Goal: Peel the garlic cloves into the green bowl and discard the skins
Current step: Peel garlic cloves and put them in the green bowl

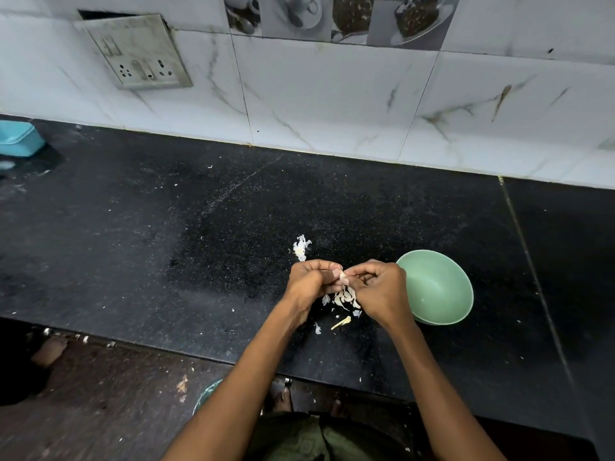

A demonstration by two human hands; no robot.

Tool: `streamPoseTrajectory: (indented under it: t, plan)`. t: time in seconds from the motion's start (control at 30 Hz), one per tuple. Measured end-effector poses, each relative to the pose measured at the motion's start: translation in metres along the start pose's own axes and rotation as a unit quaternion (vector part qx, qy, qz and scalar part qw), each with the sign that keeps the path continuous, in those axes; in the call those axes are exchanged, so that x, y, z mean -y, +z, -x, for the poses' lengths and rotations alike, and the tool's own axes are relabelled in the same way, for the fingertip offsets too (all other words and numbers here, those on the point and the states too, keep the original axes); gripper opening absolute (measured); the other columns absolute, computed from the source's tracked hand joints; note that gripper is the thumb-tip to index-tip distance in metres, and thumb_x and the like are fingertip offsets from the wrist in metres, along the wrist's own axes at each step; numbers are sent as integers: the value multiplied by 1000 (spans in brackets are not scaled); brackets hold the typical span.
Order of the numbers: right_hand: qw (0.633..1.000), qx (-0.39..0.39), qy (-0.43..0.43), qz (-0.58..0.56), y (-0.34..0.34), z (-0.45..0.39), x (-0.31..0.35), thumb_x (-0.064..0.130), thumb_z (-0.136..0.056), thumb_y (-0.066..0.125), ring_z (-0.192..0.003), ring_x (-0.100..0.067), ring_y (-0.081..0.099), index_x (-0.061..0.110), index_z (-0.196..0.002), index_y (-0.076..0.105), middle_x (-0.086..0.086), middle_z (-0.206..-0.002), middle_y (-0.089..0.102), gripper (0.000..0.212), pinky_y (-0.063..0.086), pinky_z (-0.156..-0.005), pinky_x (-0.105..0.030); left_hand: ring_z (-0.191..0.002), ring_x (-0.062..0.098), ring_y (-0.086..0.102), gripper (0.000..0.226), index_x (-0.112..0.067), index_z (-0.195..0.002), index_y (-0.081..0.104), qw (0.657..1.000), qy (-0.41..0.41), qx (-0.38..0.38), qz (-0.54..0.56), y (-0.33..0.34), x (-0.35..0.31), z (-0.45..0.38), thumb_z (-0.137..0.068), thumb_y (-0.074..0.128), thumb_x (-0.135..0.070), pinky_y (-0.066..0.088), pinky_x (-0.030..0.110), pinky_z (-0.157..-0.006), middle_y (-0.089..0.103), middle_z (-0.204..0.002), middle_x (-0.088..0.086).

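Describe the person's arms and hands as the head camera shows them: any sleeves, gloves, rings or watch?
Both forearms are bare up to the bottom edge of the picture; no sleeve shows. The left hand and right hand wear no gloves, and no ring, watch or bracelet is visible on the sides facing the camera. Fingernails look short and unpainted, though they are small here. Dark olive clothing shows below, between the arms.

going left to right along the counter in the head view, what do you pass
blue box → left hand → garlic clove pinched between both hands → right hand → green bowl
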State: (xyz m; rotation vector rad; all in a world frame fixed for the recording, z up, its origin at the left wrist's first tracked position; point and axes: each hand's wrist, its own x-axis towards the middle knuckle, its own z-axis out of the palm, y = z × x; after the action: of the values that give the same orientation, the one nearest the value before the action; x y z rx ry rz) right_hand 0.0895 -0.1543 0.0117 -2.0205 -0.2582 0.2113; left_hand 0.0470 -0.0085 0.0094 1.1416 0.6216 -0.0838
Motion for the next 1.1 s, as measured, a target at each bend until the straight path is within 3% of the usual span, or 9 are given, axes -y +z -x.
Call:
streamPoseTrajectory:
  t: [0.2,0.63,0.77,0.93,1.1]
  plan:
    - [1000,-3,-2,-13,1,0,3,-2,-75,86,-59,-8,66,18,-75,78,4,-70,75,22,60,-62,-25,-64,20,70,25,3,-88,71,1000,17,-6,22,0,-3,0,-85,56,22,61,23,-65,71,-74,14]
    - [1000,4,-19,7,10,-5,1,2,-75,88,-59,-17,67,19,-77,78,3,-66,73,20,59,-58,-26,-57,17,61,18,-1,-76,73,998,29,-61,15,3,4,-8,-88,66,11,54,24,-59,71,-71,12]
    - [995,33,34,-86,5,-7,-3,-3,-74,87,-68,-17,73,13,-82,80,-5,-73,77,19,60,-67,-25,-64,18,62,16,-2,-77,74,999,21,-47,14,2,5,-10,-89,67,7,53,23,-58,72,-73,13]
    - [972,48,93,-208,3,-9,-3,-8,-75,84,-60,-14,64,0,-85,79,-18,-75,75,14,49,-55,-20,-62,15,63,9,2,-83,73,999,17,-14,35,2,3,-8,-90,68,4,52,18,-56,72,-72,12]
    - [951,33,128,-280,1,-9,-4,-6,-80,79,-61,-20,55,6,-86,81,-16,-76,76,13,50,-58,-23,-70,15,71,15,5,-102,73,997,30,25,64,-2,2,-7,-89,65,8,58,20,-67,75,-85,17]
